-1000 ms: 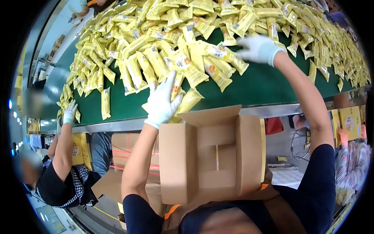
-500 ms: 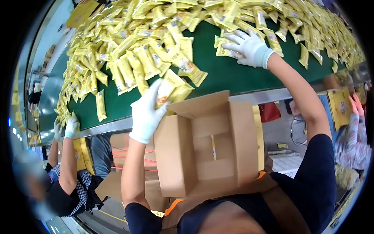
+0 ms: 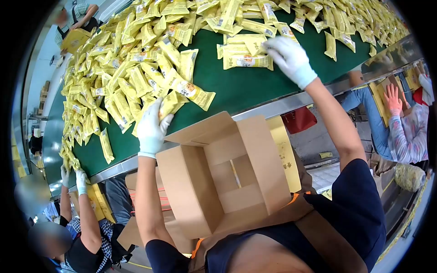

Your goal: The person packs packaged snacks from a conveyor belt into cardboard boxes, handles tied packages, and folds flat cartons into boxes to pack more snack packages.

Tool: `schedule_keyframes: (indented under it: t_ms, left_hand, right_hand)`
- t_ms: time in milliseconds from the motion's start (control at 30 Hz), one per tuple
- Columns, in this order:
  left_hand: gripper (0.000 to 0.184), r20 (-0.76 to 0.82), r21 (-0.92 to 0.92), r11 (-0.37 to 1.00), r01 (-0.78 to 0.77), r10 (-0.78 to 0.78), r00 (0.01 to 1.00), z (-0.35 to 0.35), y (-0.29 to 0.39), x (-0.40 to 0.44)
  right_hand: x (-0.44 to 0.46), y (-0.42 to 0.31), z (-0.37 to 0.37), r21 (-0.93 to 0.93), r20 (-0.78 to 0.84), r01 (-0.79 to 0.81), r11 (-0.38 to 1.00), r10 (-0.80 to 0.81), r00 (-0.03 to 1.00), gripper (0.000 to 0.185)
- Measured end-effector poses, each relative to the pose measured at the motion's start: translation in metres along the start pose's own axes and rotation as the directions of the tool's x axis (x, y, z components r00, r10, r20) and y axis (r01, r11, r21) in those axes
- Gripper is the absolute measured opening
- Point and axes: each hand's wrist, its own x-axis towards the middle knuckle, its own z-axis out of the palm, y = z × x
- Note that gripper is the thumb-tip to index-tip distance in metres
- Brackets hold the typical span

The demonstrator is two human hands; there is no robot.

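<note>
My left hand [image 3: 152,127], in a white glove, is closed around yellow snack packets [image 3: 171,104] at the near edge of the green conveyor belt [image 3: 218,98]. Part of its grip is hidden by the packets. An open cardboard box [image 3: 195,186] stands against my body, flaps up, with a pale strip along its bottom seam. My right hand [image 3: 291,61], also gloved, has its fingers bent over the right end of a small row of yellow packets [image 3: 248,61] lying on the belt. Its thumb is mostly hidden.
A large heap of yellow packets [image 3: 136,54] covers the far side of the belt. A metal rail [image 3: 268,107] runs along its near edge. A yellow carton [image 3: 286,154] stands beside my box. Co-workers are at left, right and far left; a red bag [image 3: 299,119] hangs beyond the rail.
My view has shifted, moving the box and belt leftward in the picture. My right hand's spread fingers have drawn together at the packets' end, and those packets lie more evenly in a row.
</note>
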Motion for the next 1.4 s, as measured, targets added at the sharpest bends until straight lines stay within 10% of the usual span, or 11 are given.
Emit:
schedule_keyframes:
  t_ms: [67,167,400,467,567,667,933,1200,1267,1333,1400]
  left_hand:
    - [0.054,-0.069,-0.033,0.997,0.065,-0.067,0.995,0.001,0.001,-0.002]
    - [0.053,0.003,0.052,0.999,0.008,-0.008,1.0,0.0,0.003,0.001]
    - [0.053,0.022,-0.183,0.983,-0.023,0.027,0.999,0.009,-0.001,-0.007]
    - [0.054,-0.056,-0.365,0.928,0.074,-0.102,0.993,0.018,-0.006,-0.015]
    - [0.051,-0.121,-0.335,0.932,0.14,-0.19,0.974,0.004,0.007,-0.011]
    - [0.054,-0.103,-0.154,0.985,0.073,-0.09,0.991,0.014,-0.003,-0.003]
    - [0.048,-0.125,-0.013,1.0,0.009,-0.011,0.992,0.012,0.02,-0.005]
    - [0.045,0.292,-0.506,0.848,0.158,-0.004,0.957,-0.013,-0.009,0.013]
    - [0.047,0.446,-0.499,0.842,0.204,0.048,0.894,-0.027,-0.004,0.02]
    - [0.052,0.225,-0.453,0.89,-0.059,0.178,0.958,-0.003,-0.019,0.008]
    - [0.058,0.339,-0.45,0.882,0.137,0.027,0.94,0.0,-0.008,0.001]
  right_hand:
    - [0.019,0.016,0.008,-0.105,-0.066,-0.03,0.994,0.023,0.998,0.036]
    - [0.027,0.035,0.011,-0.037,0.426,-0.258,0.966,0.249,0.87,0.051]
    - [0.02,0.007,-0.017,-0.038,0.309,-0.36,0.932,0.354,0.883,0.047]
    - [0.019,0.003,-0.007,0.045,0.037,-0.297,0.954,0.295,0.955,0.053]
    - [0.033,-0.03,0.001,0.21,0.164,-0.164,0.964,0.13,0.978,0.055]
    - [0.041,-0.041,0.036,-0.159,0.387,0.039,0.986,0.026,0.922,0.048]
    - [0.005,-0.063,-0.005,-0.14,0.396,0.225,0.964,-0.154,0.905,0.057]
    - [0.025,-0.037,-0.029,0.121,0.598,-0.405,0.906,0.259,0.759,0.078]
    - [0.068,-0.027,-0.007,0.242,0.617,-0.446,0.862,0.219,0.756,0.083]
    - [0.086,-0.008,0.034,0.288,0.489,-0.314,0.905,0.142,0.861,0.084]
    - [0.092,-0.01,0.054,0.126,0.569,-0.262,0.957,0.147,0.809,0.076]
